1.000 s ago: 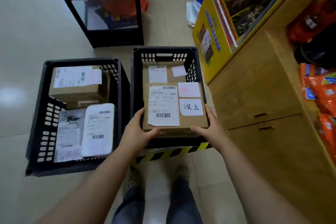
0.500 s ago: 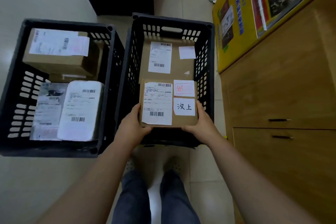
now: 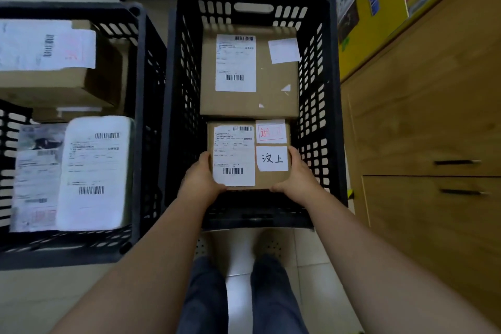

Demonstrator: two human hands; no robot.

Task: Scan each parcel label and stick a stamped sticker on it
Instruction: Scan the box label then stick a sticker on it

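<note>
A small cardboard parcel is inside the right black crate, at its near end. It bears a white shipping label, a red-stamped sticker and a white handwritten sticker. My left hand grips its left edge and my right hand grips its right edge, thumbs on the near side. A larger labelled cardboard parcel lies behind it in the same crate.
A second black crate on the left holds a cardboard box, a white padded parcel and a flat grey parcel. A wooden cabinet stands on the right, a yellow display box beyond it. My legs are below.
Both hands have lowered the small parcel from above the crate's near rim down into the right crate. The camera has tipped further down and closer.
</note>
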